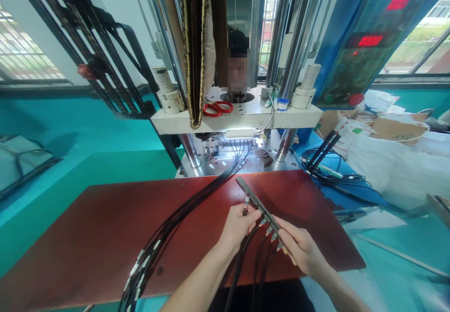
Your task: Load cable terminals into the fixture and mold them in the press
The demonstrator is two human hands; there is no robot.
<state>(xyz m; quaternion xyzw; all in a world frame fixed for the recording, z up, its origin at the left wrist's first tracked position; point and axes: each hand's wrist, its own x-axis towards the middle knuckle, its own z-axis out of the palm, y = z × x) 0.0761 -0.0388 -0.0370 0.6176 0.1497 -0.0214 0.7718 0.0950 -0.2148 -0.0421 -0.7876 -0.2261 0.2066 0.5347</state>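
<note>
My right hand (302, 248) grips the near end of a long dark metal fixture bar (253, 198) that lies angled over the reddish-brown work board (105, 227). Several black cables with metal tips are seated along the bar's near part. My left hand (239, 225) pinches one black cable by its metal connector tip (246, 205), holding it just beside the bar's middle. More black cables (197, 195) run from the press bed across the board toward the lower left, with white tags near their ends.
A vertical press machine (239, 115) stands behind the board, red scissors (217, 108) on its white plate. A blue control panel (362, 40) with red digits is at the right. Another person is partly visible behind the machine. White bags and cardboard lie at right.
</note>
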